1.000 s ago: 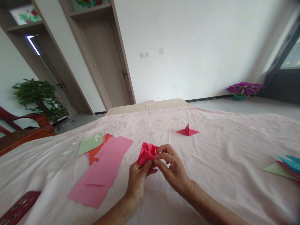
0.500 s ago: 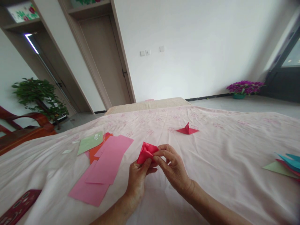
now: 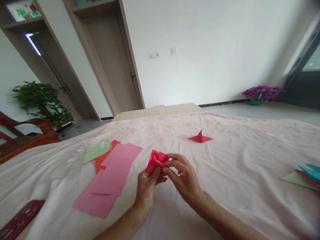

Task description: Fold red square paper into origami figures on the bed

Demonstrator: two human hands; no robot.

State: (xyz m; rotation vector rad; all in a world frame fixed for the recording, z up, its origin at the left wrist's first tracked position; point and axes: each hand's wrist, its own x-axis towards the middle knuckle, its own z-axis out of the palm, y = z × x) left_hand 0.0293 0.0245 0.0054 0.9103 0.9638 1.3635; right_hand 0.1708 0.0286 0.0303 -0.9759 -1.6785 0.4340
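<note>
A partly folded sheet of red paper (image 3: pixel 155 160) is held up between my two hands, above the middle of the cloth. My left hand (image 3: pixel 147 186) grips its lower edge, thumb in front and fingers behind. From the right, my right hand (image 3: pixel 186 178) pinches the paper's right side between thumb and fingertips. The paper's upper part stands open in creased flaps. Beyond my hands, a folded red paper piece (image 3: pixel 200 137) with an upright point lies on the cloth.
Pink paper sheets (image 3: pixel 116 171), an orange sheet (image 3: pixel 103 160) and a green sheet (image 3: pixel 96 151) overlap at left. A dark red phone-like object (image 3: pixel 21 220) lies front left. Blue folded paper (image 3: pixel 308 172) and pale green paper (image 3: pixel 297 180) sit at the right edge. A pink patterned cloth (image 3: pixel 237 160) covers the surface.
The upper flaps of the red paper have opened and bent more. My right hand's fingers have shifted slightly along its right edge; my left hand keeps its hold.
</note>
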